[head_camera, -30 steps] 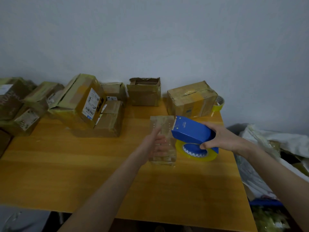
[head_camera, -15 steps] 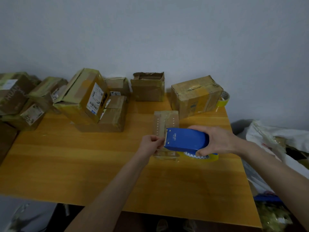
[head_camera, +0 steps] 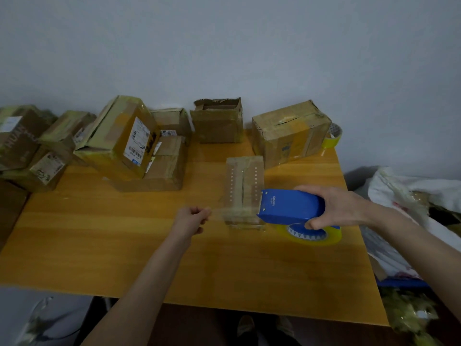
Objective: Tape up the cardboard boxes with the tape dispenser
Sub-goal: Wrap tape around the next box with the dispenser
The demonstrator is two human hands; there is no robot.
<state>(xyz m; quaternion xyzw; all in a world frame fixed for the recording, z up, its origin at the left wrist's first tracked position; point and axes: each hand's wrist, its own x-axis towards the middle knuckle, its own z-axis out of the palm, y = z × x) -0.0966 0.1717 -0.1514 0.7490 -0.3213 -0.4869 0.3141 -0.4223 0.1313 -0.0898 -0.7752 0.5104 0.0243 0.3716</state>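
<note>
Your left hand [head_camera: 190,219] has pulled the tape [head_camera: 233,213] leftward, pinching its end; your right hand [head_camera: 341,207] grips the dispenser [head_camera: 290,207]. Next, press it across the small box [head_camera: 244,181].

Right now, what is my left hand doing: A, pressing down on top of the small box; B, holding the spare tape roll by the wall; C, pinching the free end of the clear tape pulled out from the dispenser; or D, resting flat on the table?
C: the left hand is closed on the end of the clear tape strip stretched from the blue tape dispenser, which the right hand grips.
</note>
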